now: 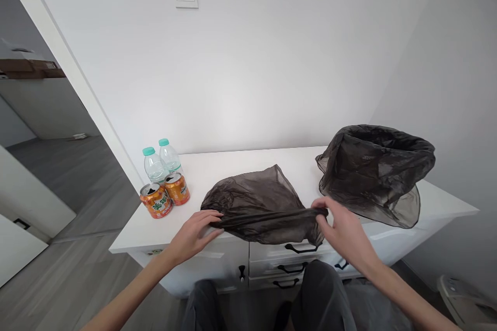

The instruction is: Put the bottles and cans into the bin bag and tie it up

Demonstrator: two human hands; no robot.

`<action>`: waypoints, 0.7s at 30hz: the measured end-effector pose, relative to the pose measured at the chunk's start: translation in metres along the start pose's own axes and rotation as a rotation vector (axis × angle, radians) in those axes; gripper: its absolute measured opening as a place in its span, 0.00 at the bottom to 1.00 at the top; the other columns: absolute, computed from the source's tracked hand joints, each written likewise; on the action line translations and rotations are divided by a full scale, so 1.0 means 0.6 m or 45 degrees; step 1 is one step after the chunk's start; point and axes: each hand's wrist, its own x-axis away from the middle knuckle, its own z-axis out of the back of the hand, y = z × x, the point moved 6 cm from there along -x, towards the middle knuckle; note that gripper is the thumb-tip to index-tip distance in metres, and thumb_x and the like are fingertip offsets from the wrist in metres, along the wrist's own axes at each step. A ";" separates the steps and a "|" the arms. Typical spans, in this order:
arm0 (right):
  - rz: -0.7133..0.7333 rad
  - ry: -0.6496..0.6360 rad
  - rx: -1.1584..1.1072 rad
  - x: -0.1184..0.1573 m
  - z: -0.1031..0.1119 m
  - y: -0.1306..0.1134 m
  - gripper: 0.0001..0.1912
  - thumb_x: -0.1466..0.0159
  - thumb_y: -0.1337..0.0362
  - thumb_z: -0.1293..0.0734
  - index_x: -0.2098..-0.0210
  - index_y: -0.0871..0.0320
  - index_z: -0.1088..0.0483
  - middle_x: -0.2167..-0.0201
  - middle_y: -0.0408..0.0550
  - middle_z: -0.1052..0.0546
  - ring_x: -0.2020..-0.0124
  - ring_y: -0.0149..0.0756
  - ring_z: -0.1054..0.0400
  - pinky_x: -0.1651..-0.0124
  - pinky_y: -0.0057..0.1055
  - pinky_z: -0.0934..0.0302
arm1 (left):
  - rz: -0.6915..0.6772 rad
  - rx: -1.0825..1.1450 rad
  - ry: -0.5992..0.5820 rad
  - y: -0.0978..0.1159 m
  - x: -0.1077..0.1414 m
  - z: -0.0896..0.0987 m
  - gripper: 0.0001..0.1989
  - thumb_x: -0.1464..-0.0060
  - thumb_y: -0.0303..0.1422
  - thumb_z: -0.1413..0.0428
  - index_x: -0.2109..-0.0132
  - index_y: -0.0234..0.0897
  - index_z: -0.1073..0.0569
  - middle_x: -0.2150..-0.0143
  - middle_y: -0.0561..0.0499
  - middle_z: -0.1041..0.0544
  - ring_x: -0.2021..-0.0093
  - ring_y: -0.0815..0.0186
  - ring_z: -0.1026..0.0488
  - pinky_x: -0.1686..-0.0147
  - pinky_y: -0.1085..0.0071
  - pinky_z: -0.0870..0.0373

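A thin black plastic bag (260, 196) lies across the front of the white cabinet top, its near edge gathered into a band that hangs a little past the edge. My left hand (198, 232) grips the left end of that band between thumb and fingers. At the band's right end, my right hand (334, 220) pinches the plastic. Another black bag (373, 170) stands at the right with its mouth open and its rim folded outward; neither hand touches it.
Two orange cans (156, 201) stand at the left of the cabinet top (135, 232), in front of two clear bottles (154, 166) with green caps. Drawers with black handles (293, 269) are below. A wall rises behind, and a doorway opens at the left.
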 end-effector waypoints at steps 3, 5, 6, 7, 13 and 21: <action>-0.103 0.184 -0.062 -0.013 0.024 -0.009 0.17 0.31 0.66 0.39 0.43 0.54 0.32 0.45 0.56 0.23 0.45 0.51 0.27 0.51 0.50 0.26 | 0.239 0.106 0.102 0.000 -0.015 0.001 0.18 0.34 0.49 0.48 0.59 0.42 0.22 0.58 0.48 0.17 0.56 0.57 0.22 0.54 0.64 0.27; 0.072 0.212 -0.102 -0.001 0.018 -0.048 0.23 0.31 0.67 0.37 0.37 0.53 0.35 0.36 0.57 0.29 0.34 0.54 0.35 0.36 0.58 0.35 | 0.441 0.175 0.193 -0.009 -0.020 0.001 0.22 0.35 0.52 0.51 0.66 0.41 0.26 0.69 0.52 0.22 0.67 0.61 0.27 0.64 0.68 0.31; 0.214 0.176 -0.117 0.012 0.007 -0.075 0.25 0.32 0.69 0.36 0.36 0.51 0.36 0.34 0.56 0.32 0.31 0.53 0.39 0.32 0.61 0.40 | 0.524 0.214 0.242 -0.014 -0.021 0.002 0.23 0.35 0.53 0.52 0.68 0.41 0.30 0.72 0.54 0.26 0.70 0.63 0.30 0.67 0.69 0.34; 0.369 0.103 -0.129 0.028 -0.010 -0.103 0.28 0.32 0.71 0.36 0.34 0.50 0.37 0.32 0.55 0.34 0.29 0.53 0.42 0.29 0.62 0.44 | 0.589 0.251 0.285 -0.019 -0.022 0.002 0.24 0.35 0.54 0.53 0.70 0.41 0.33 0.74 0.55 0.30 0.71 0.64 0.33 0.69 0.69 0.37; 0.888 -0.142 -0.039 0.080 -0.113 -0.202 0.35 0.35 0.76 0.40 0.29 0.57 0.43 0.28 0.57 0.38 0.24 0.51 0.51 0.26 0.62 0.48 | 0.732 0.280 0.385 -0.054 -0.036 0.009 0.25 0.36 0.55 0.57 0.69 0.41 0.35 0.74 0.54 0.30 0.71 0.62 0.32 0.71 0.68 0.37; 0.547 -0.145 0.075 -0.059 -0.191 -0.163 0.32 0.25 0.58 0.44 0.24 0.57 0.51 0.23 0.55 0.50 0.22 0.52 0.62 0.24 0.63 0.59 | 0.548 0.037 0.462 -0.041 -0.045 0.034 0.17 0.32 0.39 0.56 0.45 0.37 0.30 0.44 0.39 0.23 0.43 0.52 0.26 0.43 0.54 0.31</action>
